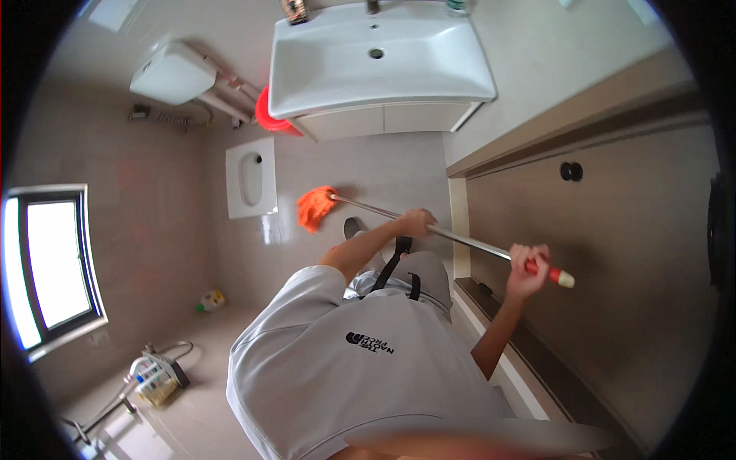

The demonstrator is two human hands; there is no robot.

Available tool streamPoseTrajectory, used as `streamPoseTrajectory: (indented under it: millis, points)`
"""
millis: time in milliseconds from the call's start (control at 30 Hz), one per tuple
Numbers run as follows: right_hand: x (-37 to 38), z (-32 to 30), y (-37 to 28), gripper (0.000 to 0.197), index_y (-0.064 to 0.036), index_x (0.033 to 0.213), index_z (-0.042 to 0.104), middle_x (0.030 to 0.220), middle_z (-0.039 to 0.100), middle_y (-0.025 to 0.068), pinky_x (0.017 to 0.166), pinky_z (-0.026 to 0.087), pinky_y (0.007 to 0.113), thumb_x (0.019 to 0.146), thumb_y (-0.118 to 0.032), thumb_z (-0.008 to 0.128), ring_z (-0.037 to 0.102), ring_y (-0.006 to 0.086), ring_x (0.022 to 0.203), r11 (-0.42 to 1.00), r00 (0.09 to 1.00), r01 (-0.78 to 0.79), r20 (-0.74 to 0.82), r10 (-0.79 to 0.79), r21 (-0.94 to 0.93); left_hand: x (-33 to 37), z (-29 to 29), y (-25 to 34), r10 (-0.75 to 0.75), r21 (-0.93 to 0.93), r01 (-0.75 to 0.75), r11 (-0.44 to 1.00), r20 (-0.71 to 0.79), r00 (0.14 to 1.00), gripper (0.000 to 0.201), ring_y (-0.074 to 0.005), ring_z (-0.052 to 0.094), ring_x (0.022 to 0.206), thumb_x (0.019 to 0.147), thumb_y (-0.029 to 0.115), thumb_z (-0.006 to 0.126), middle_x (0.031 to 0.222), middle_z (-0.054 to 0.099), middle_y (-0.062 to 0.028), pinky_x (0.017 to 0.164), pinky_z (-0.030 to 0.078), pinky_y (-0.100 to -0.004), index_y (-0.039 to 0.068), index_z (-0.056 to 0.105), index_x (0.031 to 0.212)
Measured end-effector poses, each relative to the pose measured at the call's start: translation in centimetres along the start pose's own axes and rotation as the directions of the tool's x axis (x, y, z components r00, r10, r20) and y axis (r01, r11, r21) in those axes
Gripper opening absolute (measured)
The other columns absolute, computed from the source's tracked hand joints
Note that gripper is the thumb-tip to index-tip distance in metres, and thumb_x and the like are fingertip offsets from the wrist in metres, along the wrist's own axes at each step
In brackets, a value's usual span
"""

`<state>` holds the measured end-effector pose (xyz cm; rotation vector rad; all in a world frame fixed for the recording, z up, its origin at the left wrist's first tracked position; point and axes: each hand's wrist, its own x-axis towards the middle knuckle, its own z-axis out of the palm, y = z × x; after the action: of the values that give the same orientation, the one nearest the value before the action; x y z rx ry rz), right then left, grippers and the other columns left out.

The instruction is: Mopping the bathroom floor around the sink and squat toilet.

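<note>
A mop with a long metal pole (479, 245) slants across in front of my body. Its orange mop head (314, 207) rests on the tiled floor, just right of the white squat toilet (251, 178). Partway along the pole, my left hand (415, 222) is closed around the metal. My right hand (529, 270) grips the upper end at the red handle (553, 274), which has a pale cap and lies near the brown door. Some fingers of my left hand are turned out of sight.
Ahead stands a white washbasin (383, 65) on a cabinet, with a red bucket (268, 115) at its left. A brown door (598, 222) is close on the right. By the left wall lies a white and green bottle (212, 300); a shelf of bottles (157, 379) hangs lower left.
</note>
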<state>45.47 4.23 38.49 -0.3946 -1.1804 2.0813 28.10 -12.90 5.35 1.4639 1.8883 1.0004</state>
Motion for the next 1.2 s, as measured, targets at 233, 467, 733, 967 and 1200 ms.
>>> streamPoseTrajectory:
  millis: [233,467,733,967,1200]
  points:
    - [-8.8,-7.4,-9.6,0.018,-0.0093,0.074,0.043,0.047,0.028,-0.0006,0.056,0.029,0.031,0.087,-0.021,0.045,0.022,0.0104,0.044,0.88,0.822,0.32,-0.358,-0.442,-0.352,12.1,7.6,15.2,0.054,0.039,-0.088,0.995,0.53,0.846,0.036,-0.0382,0.068,0.083,0.077,0.035,0.067,0.084,0.07,-0.0208,0.075,0.052,-0.0479,0.003,0.073,0.091]
    - [-6.6,-8.8,-13.3,0.018,-0.0088,0.073,0.048,0.043,0.027,-0.0003,0.06,0.036,0.031,0.086,-0.02,0.044,0.023,0.0113,0.039,0.685,0.539,0.434,-0.44,-0.718,-0.585,15.6,10.4,19.1,0.072,0.009,-0.093,0.996,0.566,0.821,0.039,-0.038,0.068,0.086,0.075,0.036,0.069,0.088,0.071,-0.0209,0.075,0.054,-0.0473,0.001,0.073,0.092]
    - [-1.2,-2.3,-2.2,0.017,-0.0093,0.074,0.049,0.047,0.031,-0.0003,0.049,0.026,0.028,0.084,-0.021,0.042,0.03,0.0113,0.043,0.845,0.86,0.315,-0.248,-0.447,-0.431,7.4,2.4,7.1,-0.233,0.061,0.227,0.972,0.37,0.9,0.035,-0.0379,0.068,0.091,0.077,0.037,0.068,0.094,0.07,-0.019,0.079,0.054,-0.0484,0.007,0.074,0.094]
    - [0.7,12.7,16.0,0.025,-0.0055,0.081,0.052,0.055,0.039,0.0009,0.073,0.045,0.036,0.082,-0.029,0.044,0.04,0.0156,0.054,0.906,0.99,-0.057,0.094,0.106,-0.419,-12.1,-7.1,-8.0,-0.544,-0.193,0.509,0.839,-0.26,0.798,0.02,-0.0379,0.066,0.089,0.076,0.027,0.07,0.091,0.07,-0.0157,0.079,0.053,-0.0487,0.009,0.07,0.085]
    - [-5.6,29.6,26.6,0.017,-0.0049,0.079,0.047,0.066,0.043,0.0037,0.077,0.043,0.038,0.081,-0.021,0.042,0.041,0.0159,0.063,0.892,0.727,-0.217,0.544,0.418,-0.396,-30.7,-13.9,-11.6,-0.703,-0.322,0.718,0.617,-0.636,0.32,0.014,-0.0333,0.06,0.101,0.081,0.022,0.066,0.099,0.066,-0.0129,0.09,0.044,-0.0518,0.008,0.066,0.086]
